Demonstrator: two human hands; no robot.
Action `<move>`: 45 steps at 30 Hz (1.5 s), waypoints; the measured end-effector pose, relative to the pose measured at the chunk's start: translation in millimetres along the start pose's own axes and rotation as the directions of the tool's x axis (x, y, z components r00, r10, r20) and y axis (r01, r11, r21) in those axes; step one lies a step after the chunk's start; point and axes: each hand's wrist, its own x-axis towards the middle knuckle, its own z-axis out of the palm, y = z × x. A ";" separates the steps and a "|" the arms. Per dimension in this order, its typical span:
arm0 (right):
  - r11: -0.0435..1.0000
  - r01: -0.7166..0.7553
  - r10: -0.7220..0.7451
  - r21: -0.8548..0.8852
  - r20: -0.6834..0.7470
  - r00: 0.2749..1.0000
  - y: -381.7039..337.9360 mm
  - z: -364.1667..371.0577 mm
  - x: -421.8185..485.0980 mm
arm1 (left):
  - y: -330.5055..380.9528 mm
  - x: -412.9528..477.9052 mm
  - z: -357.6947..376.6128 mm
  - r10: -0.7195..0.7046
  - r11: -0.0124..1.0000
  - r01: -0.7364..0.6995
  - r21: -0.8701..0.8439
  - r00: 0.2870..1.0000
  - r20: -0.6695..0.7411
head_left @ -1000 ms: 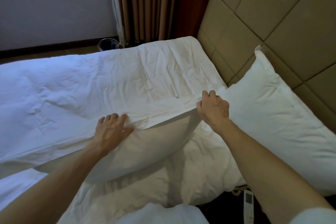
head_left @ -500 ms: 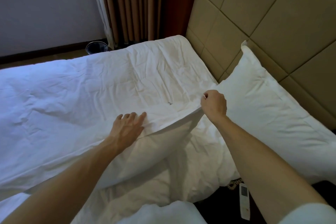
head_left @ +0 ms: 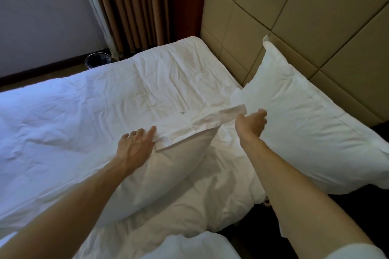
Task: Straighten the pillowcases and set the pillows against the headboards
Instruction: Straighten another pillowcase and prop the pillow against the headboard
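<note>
A white pillow (head_left: 168,172) lies on the bed in front of me, with its pillowcase flap (head_left: 212,119) stretched along its far edge. My left hand (head_left: 135,145) rests flat on the left part of that flap, fingers straight. My right hand (head_left: 251,124) is blurred and hovers just right of the flap's end with its fingers spread, holding nothing. It is close to a second white pillow (head_left: 305,115), which leans against the tan padded headboard (head_left: 315,17).
A rumpled white duvet (head_left: 84,111) covers the bed to the left and beyond the pillow. Brown curtains (head_left: 136,6) hang at the far corner, with a round bin (head_left: 97,60) on the floor beside them. Dark floor shows at lower right.
My right hand has let go of the flap's right end and moved right, towards the second pillow. My left hand has slid right along the flap. The view has shifted left.
</note>
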 end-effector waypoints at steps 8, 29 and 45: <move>0.081 0.958 -0.610 -0.274 0.747 0.265 -16.4 39.2 -34.8 | -2.1 -8.0 -5.5 -0.006 1.000 0.007 -0.025 0.999 0.046; -0.528 0.849 -0.253 -0.029 0.960 -0.124 -3.5 152.7 -175.8 | -143.0 -220.0 30.4 -0.446 0.891 0.454 -0.001 0.875 0.189; -0.512 0.849 -0.275 -0.133 0.961 -0.015 26.3 141.0 -185.0 | -161.3 -229.1 75.5 -0.275 0.961 0.275 0.010 0.960 0.054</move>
